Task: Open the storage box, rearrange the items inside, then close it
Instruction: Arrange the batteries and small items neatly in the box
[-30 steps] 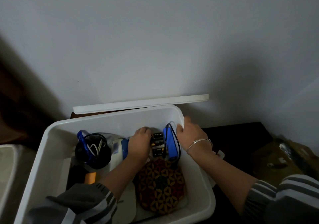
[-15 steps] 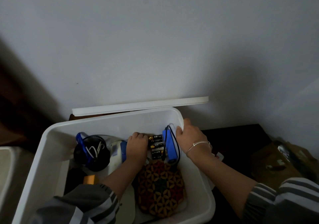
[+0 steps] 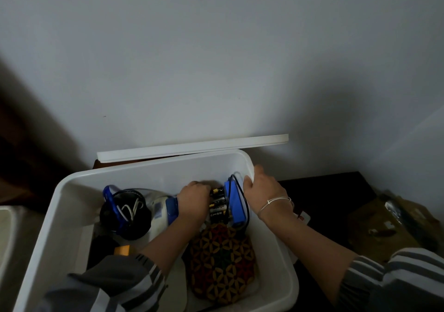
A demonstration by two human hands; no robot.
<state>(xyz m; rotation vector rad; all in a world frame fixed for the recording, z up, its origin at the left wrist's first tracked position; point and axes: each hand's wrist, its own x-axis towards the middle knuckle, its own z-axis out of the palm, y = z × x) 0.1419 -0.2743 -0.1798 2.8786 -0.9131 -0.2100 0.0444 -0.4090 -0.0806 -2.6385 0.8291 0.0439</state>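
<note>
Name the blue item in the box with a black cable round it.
The blue block by the right hand; the blue-ended white device and blue strap lie further left.

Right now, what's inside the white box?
In the box: black cup with cables, white-and-blue device, batteries, blue pack with black cord, patterned pouch, orange item. The left hand and sleeve hide what lies under them.

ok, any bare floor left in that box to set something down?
Two thin strips: between the box left wall and the black cup, and between the patterned pouch and the right wall. The back right is crowded: left hand, batteries, blue pack, with the right hand on the rim.
</note>
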